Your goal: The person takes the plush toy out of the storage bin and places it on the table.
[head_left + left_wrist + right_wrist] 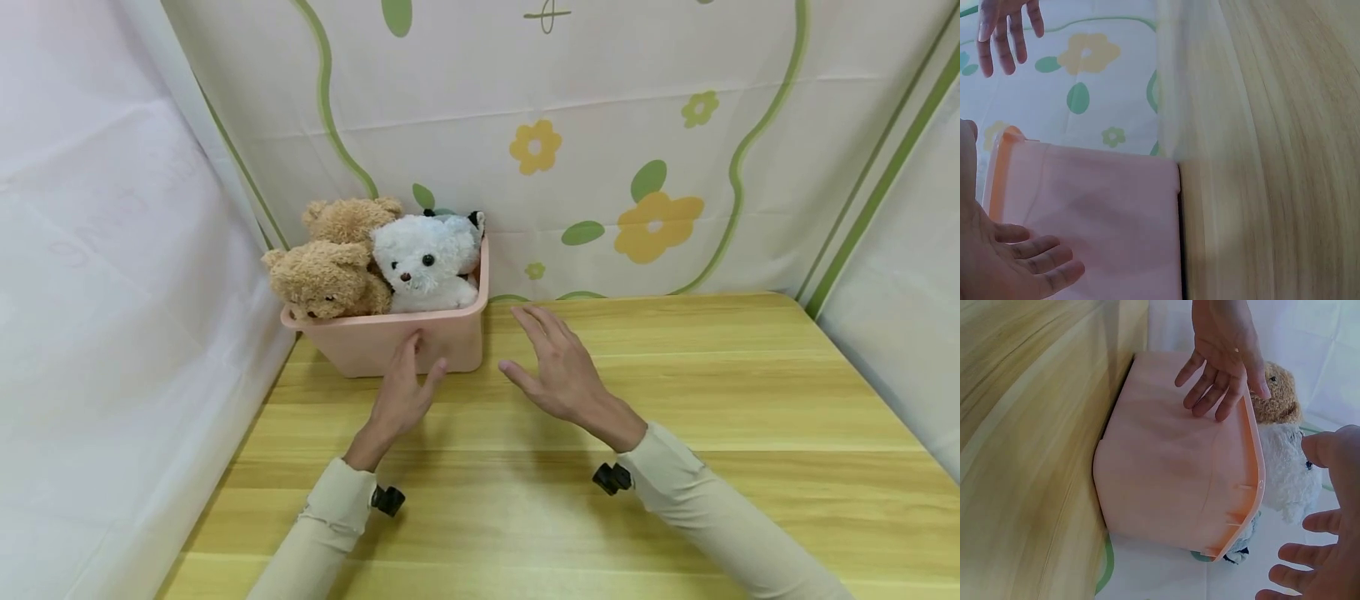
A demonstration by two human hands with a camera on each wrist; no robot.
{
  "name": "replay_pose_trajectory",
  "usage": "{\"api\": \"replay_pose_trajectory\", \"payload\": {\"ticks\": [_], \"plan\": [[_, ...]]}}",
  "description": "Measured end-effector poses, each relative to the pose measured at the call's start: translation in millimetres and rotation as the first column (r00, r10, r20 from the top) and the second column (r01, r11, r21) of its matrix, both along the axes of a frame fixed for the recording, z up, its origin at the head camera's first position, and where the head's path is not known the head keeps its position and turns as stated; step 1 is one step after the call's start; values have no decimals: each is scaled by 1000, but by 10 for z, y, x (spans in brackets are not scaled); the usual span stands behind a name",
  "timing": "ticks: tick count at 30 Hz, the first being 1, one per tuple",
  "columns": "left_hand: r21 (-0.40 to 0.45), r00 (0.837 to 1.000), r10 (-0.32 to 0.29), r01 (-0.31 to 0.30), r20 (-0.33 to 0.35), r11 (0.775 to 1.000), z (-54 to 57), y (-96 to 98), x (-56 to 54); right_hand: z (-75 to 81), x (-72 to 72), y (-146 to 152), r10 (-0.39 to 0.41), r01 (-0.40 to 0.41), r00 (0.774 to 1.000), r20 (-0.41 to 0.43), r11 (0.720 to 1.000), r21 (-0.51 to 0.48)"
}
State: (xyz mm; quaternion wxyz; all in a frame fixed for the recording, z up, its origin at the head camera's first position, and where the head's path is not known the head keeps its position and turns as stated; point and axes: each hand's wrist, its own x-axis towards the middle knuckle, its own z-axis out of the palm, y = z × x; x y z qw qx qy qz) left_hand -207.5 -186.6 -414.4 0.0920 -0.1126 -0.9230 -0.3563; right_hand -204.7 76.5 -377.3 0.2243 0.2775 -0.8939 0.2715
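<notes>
A pink plastic bin (pixel 450 342) stands at the back left of the table, filled with plush toys. Two brown teddy bears (pixel 322 279) lie in its left half, one behind the other. A white plush toy (pixel 420 258) sits at the right, with a partly hidden plush with black-tipped ears (pixel 477 221) behind it. My left hand (pixel 401 396) is in front of the bin's near wall, fingers extended; contact with the wall is unclear. To the right of the bin, my right hand (pixel 558 367) hovers over the table with spread fingers, holding nothing.
The wood-grain table (pixel 675 375) extends to the right of the bin. Behind it hangs a white curtain with flowers (pixel 652 227), and a white sheet (pixel 97 292) borders the left side. Each wrist carries a small black camera (pixel 388 500).
</notes>
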Motion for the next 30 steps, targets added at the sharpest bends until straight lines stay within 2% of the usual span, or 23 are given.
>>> {"api": "replay_pose_trajectory", "payload": {"ticks": [4,7,9,11,13,17,21,24,26,28,30], "plan": [[60,1000,-3,3,5,998,12,-13,-9,26,-15,-38,13,-13,1000,-15,1000,-15],[139,999,-19,15,34,990,23,-23,-32,44,-26,-68,19,-20,999,-26,999,-25],[221,997,-38,24,60,975,41,-29,-53,52,-31,-85,18,-19,1000,-26,999,-28],[325,994,-61,27,96,945,55,-33,-84,63,-30,-100,17,-18,1000,-19,999,-31],[451,986,-92,20,138,892,69,-36,-118,71,-32,-114,18,-18,1000,-14,999,-32],[650,968,-130,-43,215,759,91,-39,-174,85,-43,-144,24,-25,1000,-15,999,-29],[732,955,-137,-105,263,673,116,-42,-192,98,-58,-171,24,-24,1000,-14,999,-21],[796,946,-157,-142,285,589,141,-39,-194,113,-78,-195,27,-27,999,-22,999,-20],[838,943,-164,-168,291,520,158,-28,-194,127,-91,-214,28,-29,999,-26,999,-21],[865,943,-160,-188,291,465,176,-14,-193,141,-106,-236,32,-33,999,-25,999,-24],[884,946,-155,-196,284,424,190,-1,-193,153,-115,-256,32,-32,999,-18,999,-26]]}}
